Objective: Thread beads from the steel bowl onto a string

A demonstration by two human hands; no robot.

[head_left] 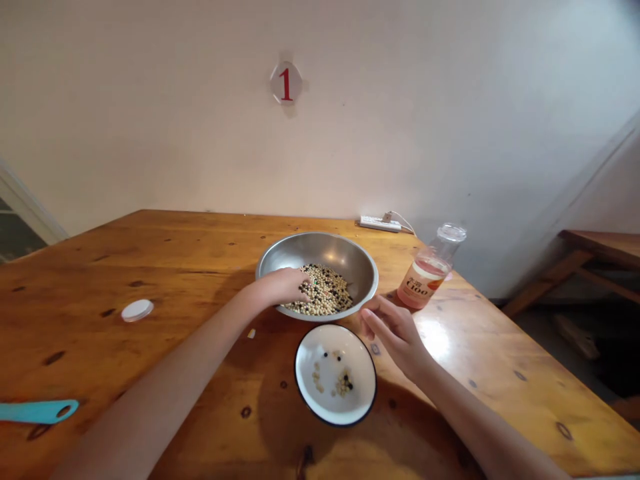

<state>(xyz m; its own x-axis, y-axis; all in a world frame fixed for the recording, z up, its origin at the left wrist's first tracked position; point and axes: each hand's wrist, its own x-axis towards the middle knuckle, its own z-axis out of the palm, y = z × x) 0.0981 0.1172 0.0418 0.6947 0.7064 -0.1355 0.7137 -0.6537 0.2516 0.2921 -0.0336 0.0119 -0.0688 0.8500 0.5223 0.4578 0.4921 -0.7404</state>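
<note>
A wide steel bowl [357, 267] holds many pale and black beans [325, 291]. My left hand [286, 285] reaches over its left rim, with fingers slightly apart and tips at the beans. At the bowl's front right rim, my right hand [393, 325] has its thumb and fingers closed in a pinch; whatever is between them is too small to make out. Just in front of the bowl sits a white plate [320, 405] with a dark rim. A small group of pale beans and a few black ones lie on it.
A clear bottle [423, 280] with pink contents stands right of the bowl. A white lid [137, 310] and a turquoise handle [43, 412] lie at left on the wooden table [200, 400]. Against the wall is a power strip [380, 224].
</note>
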